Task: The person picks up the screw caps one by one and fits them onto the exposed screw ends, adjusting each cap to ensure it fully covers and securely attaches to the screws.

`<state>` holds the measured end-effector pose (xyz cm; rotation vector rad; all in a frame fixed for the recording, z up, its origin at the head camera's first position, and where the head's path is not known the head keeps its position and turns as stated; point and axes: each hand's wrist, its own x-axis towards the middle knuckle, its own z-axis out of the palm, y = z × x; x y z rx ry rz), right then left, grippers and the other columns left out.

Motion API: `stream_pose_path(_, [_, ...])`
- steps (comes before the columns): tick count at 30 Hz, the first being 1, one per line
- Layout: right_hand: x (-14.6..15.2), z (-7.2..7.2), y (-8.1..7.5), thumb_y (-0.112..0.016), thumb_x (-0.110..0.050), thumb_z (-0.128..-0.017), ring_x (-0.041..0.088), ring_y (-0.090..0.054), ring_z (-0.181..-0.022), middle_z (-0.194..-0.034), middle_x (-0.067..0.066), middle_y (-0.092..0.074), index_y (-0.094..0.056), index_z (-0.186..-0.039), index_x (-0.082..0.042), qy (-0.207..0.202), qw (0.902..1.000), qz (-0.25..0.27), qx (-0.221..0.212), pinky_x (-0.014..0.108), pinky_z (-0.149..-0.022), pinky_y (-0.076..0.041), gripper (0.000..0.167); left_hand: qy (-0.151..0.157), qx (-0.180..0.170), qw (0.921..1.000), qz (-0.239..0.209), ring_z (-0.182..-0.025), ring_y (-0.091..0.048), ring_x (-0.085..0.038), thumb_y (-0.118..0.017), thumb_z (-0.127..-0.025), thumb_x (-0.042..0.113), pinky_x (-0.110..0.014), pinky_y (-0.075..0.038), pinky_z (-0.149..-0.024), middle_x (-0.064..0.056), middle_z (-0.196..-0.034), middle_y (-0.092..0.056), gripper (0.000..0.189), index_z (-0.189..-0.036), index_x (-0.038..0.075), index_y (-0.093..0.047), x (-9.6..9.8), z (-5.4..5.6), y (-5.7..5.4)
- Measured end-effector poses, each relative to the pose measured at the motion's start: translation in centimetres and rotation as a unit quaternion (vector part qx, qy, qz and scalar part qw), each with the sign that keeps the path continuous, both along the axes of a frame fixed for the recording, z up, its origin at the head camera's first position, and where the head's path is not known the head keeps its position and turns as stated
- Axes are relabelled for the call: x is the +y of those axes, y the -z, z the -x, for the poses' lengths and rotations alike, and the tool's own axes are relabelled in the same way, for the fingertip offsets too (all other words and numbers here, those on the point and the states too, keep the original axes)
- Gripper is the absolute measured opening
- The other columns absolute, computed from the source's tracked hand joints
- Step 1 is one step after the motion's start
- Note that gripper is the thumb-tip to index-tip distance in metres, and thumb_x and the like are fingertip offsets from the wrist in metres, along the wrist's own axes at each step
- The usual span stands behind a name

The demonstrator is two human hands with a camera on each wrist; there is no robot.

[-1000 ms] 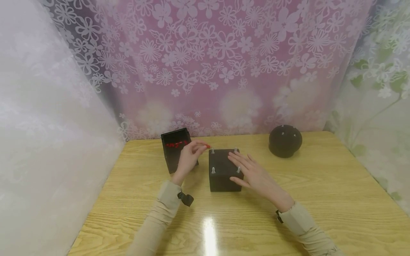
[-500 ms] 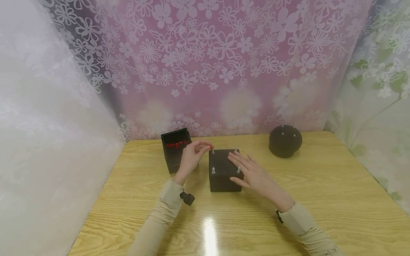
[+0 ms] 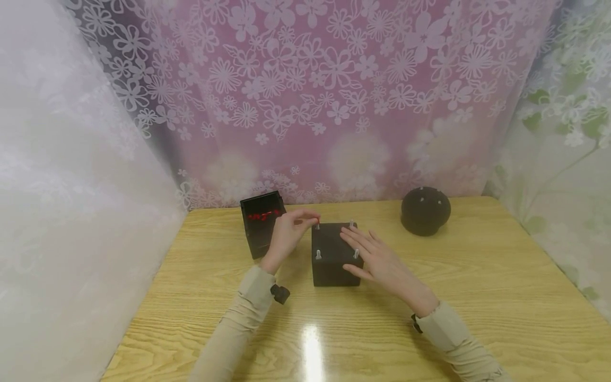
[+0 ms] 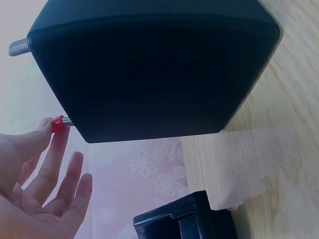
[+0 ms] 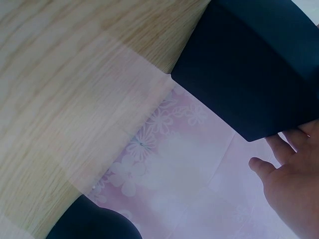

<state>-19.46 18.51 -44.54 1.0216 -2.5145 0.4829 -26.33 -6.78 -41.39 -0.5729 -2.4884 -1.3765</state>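
Observation:
A black block (image 3: 336, 265) stands on the table, with several threaded metal studs rising from its top. My left hand (image 3: 287, 233) is at its far left corner, thumb and finger pinching a small red nut (image 4: 57, 123). In the left wrist view the nut sits on the tip of a stud (image 4: 68, 121), apart from the block's surface. Another stud (image 4: 19, 47) on that side is bare. My right hand (image 3: 382, 260) rests on the block's top right edge with fingers spread and fairly straight.
Left of the block, a black open box (image 3: 258, 233) holds several small red pieces (image 3: 262, 216). A round black object (image 3: 425, 211) with small metal studs on top stands at the back right. Floral curtains (image 3: 334, 106) hang behind the wooden table (image 3: 372, 329).
My left hand has moved slightly right, bringing the red nut from beside the far left stud onto its tip. The right hand has stayed still on the block.

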Motion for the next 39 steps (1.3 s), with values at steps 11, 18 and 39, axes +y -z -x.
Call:
stream_pose_path(11, [0.1, 0.0, 0.0, -0.058, -0.05, -0.101, 0.034, -0.036, -0.148, -0.159, 0.014, -0.04, -0.04, -0.155, -0.004, 0.006, 0.9999, -0.009, -0.006, 0.058, -0.121, -0.023, 0.073, 0.005, -0.004, 1.0, 0.001, -0.108, -0.07, -0.019, -0.075, -0.093, 0.022, -0.042, -0.055, -0.097, 0.001, -0.106, -0.078, 0.02, -0.111, 0.014, -0.08, -0.1, -0.2, 0.0])
stream_pose_path(18, [0.0, 0.1, 0.1, -0.057, -0.051, -0.101, 0.034, -0.035, -0.148, -0.16, 0.014, -0.039, -0.039, -0.155, -0.004, 0.005, 0.9999, -0.012, -0.011, 0.058, -0.121, -0.022, 0.074, 0.0, -0.007, 0.9998, 0.016, -0.108, -0.07, -0.017, -0.075, -0.093, 0.024, -0.04, -0.053, -0.099, 0.002, -0.103, -0.078, 0.018, -0.107, 0.015, -0.08, -0.1, -0.2, 0.3])
stream_pose_path(39, [0.0, 0.1, -0.1, -0.057, -0.051, -0.101, 0.035, -0.036, -0.147, -0.159, 0.015, -0.039, -0.04, -0.154, -0.003, 0.001, 0.9999, -0.009, -0.005, 0.057, -0.122, -0.022, 0.073, -0.033, 0.023, 0.9959, -0.08, -0.086, -0.075, -0.027, -0.057, -0.106, 0.025, -0.038, -0.062, -0.077, -0.017, -0.099, -0.076, 0.026, -0.109, 0.006, -0.074, -1.8, -0.8, -0.3])
